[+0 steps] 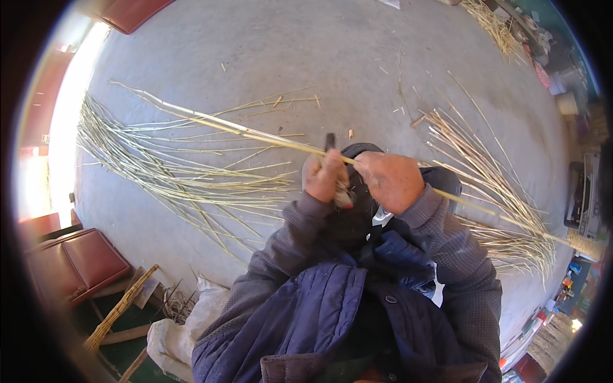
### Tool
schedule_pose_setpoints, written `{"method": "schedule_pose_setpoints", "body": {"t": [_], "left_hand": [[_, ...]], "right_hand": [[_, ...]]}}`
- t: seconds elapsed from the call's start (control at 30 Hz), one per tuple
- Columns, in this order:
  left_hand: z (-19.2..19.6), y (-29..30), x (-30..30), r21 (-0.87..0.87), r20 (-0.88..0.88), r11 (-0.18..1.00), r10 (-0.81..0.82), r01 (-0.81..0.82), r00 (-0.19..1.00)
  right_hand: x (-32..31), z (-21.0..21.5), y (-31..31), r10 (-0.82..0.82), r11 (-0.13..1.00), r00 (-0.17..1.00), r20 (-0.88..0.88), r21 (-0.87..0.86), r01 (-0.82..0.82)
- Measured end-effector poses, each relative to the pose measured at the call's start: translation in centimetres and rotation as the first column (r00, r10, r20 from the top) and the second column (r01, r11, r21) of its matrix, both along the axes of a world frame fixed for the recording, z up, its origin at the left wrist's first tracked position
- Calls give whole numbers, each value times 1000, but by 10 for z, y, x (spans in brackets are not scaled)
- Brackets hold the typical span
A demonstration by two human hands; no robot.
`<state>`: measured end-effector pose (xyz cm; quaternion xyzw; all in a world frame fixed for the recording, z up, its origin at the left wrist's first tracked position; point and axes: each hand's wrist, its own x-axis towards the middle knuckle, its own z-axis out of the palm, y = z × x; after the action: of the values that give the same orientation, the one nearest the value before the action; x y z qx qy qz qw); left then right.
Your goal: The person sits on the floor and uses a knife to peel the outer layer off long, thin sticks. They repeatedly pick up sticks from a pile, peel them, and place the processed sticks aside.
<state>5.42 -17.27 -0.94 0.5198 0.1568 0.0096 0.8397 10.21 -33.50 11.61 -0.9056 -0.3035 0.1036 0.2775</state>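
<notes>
Padded navy vest (332, 313) filling foreground; left hand (324, 177) & right hand (391, 180) both gripping long reed (255, 135), fingers closed, w/ dark blade (330, 142) sticking up from left.

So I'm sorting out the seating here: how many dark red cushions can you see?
3: one dark red cushion at the top left edge, two at lower left. Others may lie beyond the picture's rim.

One head-worn fisheye camera looks steeply down, close over the person's chest and both hands, onto a concrete floor (332, 51). Straight edges bend toward the dark, round rim of the picture.
</notes>
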Motion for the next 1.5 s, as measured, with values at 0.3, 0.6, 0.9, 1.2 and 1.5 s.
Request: {"method": "schedule_pose_setpoints", "body": {"t": [0.3,0.6,0.9,1.2,1.5], "left_hand": [[0,16,7,-36,55,998,-48,50,997],[-5,16,3,142,29,983,-119,114,992],[17,-8,-3,15,68,986,-165,164,984],[-11,52,10,7,14,998,56,-56,998],[-11,33,5,26,-26,999,28,-28,999]], "right_hand": [[0,2,-6,-13,999,997,-73,30,15],[4,0,-11,7,999,1000,-30,-31,-8],[3,-9,0,26,999,1000,-7,-43,-26],[11,6,-21,36,997,999,-1,-72,-36],[12,-1,-14,35,997,998,-61,-60,-39]]}}
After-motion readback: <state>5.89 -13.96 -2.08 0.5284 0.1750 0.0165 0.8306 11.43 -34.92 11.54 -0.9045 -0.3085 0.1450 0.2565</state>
